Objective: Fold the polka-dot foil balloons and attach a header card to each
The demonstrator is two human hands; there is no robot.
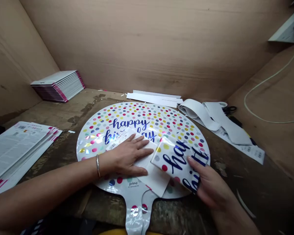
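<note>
My left hand [133, 155] lies flat, fingers spread, on a white card sleeve [153, 178]. Under the sleeve are flat foil balloons [137, 112], white with coloured dots and blue "happy birthday" lettering, their tails pointing toward me. In my right hand [208, 182] is a folded foil balloon [172, 156] with the same print, gripped at its right side by thumb and fingers. Its left edge meets the right side of the sleeve; whether it is inside the sleeve I cannot tell. My left hand covers part of the sleeve and the lettering.
At the left lies a pile of printed card packets [22, 147]. A stack of packets with pink edges [61, 86] stands in the back left corner. White strips [154, 98] and a curled label roll [205, 114] lie behind, near scissors [231, 109]. A cable [254, 88] hangs at right.
</note>
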